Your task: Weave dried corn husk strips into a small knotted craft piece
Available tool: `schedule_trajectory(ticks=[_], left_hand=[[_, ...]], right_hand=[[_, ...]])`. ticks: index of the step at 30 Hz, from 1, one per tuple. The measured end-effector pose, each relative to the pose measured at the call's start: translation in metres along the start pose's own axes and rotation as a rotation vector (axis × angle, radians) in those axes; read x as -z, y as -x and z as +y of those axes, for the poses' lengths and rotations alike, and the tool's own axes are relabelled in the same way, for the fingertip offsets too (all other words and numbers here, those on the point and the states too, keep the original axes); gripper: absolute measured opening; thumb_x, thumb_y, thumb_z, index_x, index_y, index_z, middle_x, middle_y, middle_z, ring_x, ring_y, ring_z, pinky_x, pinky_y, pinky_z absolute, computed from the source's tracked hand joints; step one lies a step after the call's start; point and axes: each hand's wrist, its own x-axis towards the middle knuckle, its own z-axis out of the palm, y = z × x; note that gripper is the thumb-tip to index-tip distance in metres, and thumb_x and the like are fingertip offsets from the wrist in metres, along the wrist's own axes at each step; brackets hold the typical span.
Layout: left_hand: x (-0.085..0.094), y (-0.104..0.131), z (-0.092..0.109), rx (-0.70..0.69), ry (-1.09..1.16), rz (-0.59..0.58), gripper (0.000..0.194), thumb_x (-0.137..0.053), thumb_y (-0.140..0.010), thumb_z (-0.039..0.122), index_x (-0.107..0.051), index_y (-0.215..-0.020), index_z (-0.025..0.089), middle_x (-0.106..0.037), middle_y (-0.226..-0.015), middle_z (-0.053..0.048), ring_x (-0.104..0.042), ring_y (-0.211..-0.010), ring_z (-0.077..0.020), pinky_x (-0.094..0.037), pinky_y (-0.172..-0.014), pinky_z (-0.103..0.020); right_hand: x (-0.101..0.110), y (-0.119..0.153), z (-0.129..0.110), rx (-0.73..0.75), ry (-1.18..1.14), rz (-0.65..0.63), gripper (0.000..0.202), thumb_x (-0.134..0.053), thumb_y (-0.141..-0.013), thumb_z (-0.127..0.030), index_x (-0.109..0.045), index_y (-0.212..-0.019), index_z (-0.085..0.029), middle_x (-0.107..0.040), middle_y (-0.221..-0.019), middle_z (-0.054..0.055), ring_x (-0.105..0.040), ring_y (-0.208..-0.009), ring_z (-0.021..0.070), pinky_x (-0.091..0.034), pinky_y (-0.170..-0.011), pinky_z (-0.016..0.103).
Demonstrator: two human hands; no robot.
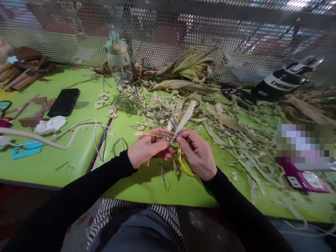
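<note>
Nearer the person than the clear bottle (121, 66) with its pale green lid, and to the right of it, both hands meet over the green desk (131, 187). The left hand (149, 147) is closed, its thumb and fingers clamped on a pale leaf strip (187, 117). The right hand (198, 154) pinches the same strip just beside the left fingertips, where it is folded or crossed; one broad end rises away from the person. A yellow loop (185, 168) shows below the right hand; what it belongs to is partly hidden.

Just to the near right of the bottle lies a tangle of thin green strands (127, 102), and a litter of leaf scraps (160, 105) spreads on from there. Right of the bottle, along the perforated metal panel (157, 21), lies a bundle of dried leaves (196, 68); well apart, farther right, a black bottle (280, 82) leans tilted. A magenta item (309, 180) lies far to the bottle's near right.

Left of the bottle are a black phone (64, 102) and, farther off, a brown pile (26, 73). A crumpled white tissue (50, 125), a blue tag (26, 149) and a white cable (96, 122) lie to its near left.
</note>
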Motion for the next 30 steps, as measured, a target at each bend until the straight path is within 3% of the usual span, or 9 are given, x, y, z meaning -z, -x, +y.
schedule_trajectory(ticks=[7, 12, 17, 20, 23, 30], left_hand=[[-0.0005, 0.0008, 0.0039, -0.078, -0.162, 0.067, 0.006, -0.057, -0.077, 0.016, -0.051, -0.077, 0.015, -0.059, -0.061, 0.003, -0.055, -0.051, -0.0055, -0.046, -0.053, -0.018], [-0.0018, 0.001, 0.0042, -0.089, -0.213, 0.086, 0.007, -0.059, -0.078, 0.018, -0.052, -0.078, 0.015, -0.056, -0.06, 0.004, -0.051, -0.051, -0.0047, -0.045, -0.052, -0.017], [-0.0032, 0.0, 0.003, 0.014, -0.085, 0.043, 0.008, -0.05, -0.083, 0.015, -0.052, -0.09, 0.015, -0.062, -0.066, 0.002, -0.058, -0.053, -0.0065, -0.05, -0.057, -0.02], [-0.0023, -0.0012, 0.0026, 0.101, -0.027, 0.027, 0.011, -0.044, -0.085, 0.01, -0.053, -0.09, 0.014, -0.065, -0.069, -0.001, -0.062, -0.058, -0.0074, -0.053, -0.066, -0.024], [0.0012, -0.0025, 0.0016, 0.133, -0.053, -0.017, 0.005, -0.051, -0.084, 0.012, -0.054, -0.088, 0.012, -0.066, -0.07, -0.003, -0.064, -0.06, -0.0089, -0.054, -0.065, -0.024], [0.0059, -0.0049, -0.004, -0.002, -0.09, -0.059, 0.014, -0.064, -0.079, 0.022, -0.056, -0.082, 0.011, -0.066, -0.07, -0.003, -0.065, -0.06, -0.0088, -0.054, -0.064, -0.022]], right_hand=[[0.003, -0.0006, -0.0031, -0.077, -0.181, -0.07, 0.015, -0.052, -0.086, -0.031, -0.058, -0.08, -0.018, -0.057, -0.072, 0.001, -0.052, -0.065, 0.0131, -0.042, -0.059, 0.025], [0.0007, -0.0022, 0.0011, -0.081, -0.156, -0.068, 0.016, -0.054, -0.086, -0.032, -0.06, -0.079, -0.019, -0.057, -0.074, 0.002, -0.054, -0.068, 0.0137, -0.045, -0.063, 0.026], [-0.0023, -0.0041, 0.004, -0.099, -0.195, -0.117, 0.016, -0.055, -0.086, -0.033, -0.059, -0.083, -0.018, -0.06, -0.071, 0.001, -0.056, -0.062, 0.0125, -0.045, -0.057, 0.024], [-0.0025, -0.0051, 0.0045, -0.104, -0.179, -0.081, 0.016, -0.055, -0.086, -0.033, -0.056, -0.08, -0.018, -0.057, -0.066, -0.001, -0.052, -0.057, 0.0103, -0.043, -0.053, 0.022], [-0.0014, -0.0061, 0.0047, -0.081, -0.121, -0.06, 0.017, -0.054, -0.087, -0.031, -0.055, -0.076, -0.018, -0.052, -0.064, -0.002, -0.048, -0.056, 0.009, -0.041, -0.053, 0.021], [-0.0011, -0.0035, 0.0025, -0.039, -0.18, -0.094, 0.013, -0.051, -0.089, -0.03, -0.052, -0.083, -0.019, -0.054, -0.067, -0.003, -0.05, -0.057, 0.0094, -0.041, -0.054, 0.022]])
